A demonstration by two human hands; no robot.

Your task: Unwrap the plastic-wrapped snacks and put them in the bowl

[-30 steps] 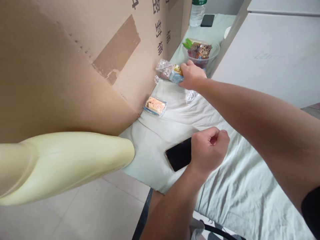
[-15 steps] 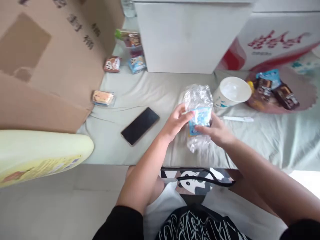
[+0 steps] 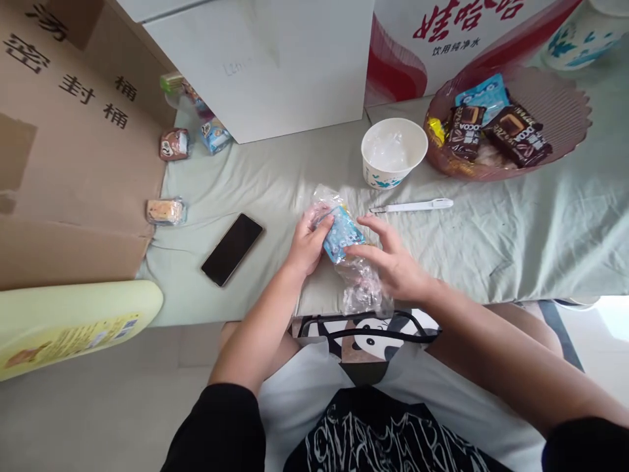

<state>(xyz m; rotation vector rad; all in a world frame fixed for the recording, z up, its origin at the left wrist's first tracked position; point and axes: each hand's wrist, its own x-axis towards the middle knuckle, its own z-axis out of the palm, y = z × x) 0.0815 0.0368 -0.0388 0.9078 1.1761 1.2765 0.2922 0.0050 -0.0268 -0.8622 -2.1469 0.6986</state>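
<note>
A clear plastic bag of snack packets with a blue packet showing inside is held in front of me, over the near edge of the pale green cloth. My left hand is closed on the bag's upper left end. My right hand grips the bag's right side, with thumb and fingers on the plastic. A black phone lies face up on the cloth to the left of my left hand.
A white paper bowl, a white pen and a pink bowl of snack packets lie beyond my hands. Loose wrapped snacks lie beside a large cardboard box. A white box stands behind. A pale yellow object juts in at left.
My right hand carried the bag of snacks from the far left corner to in front of me. My left hand left the phone and took hold of the bag. The view swung right.
</note>
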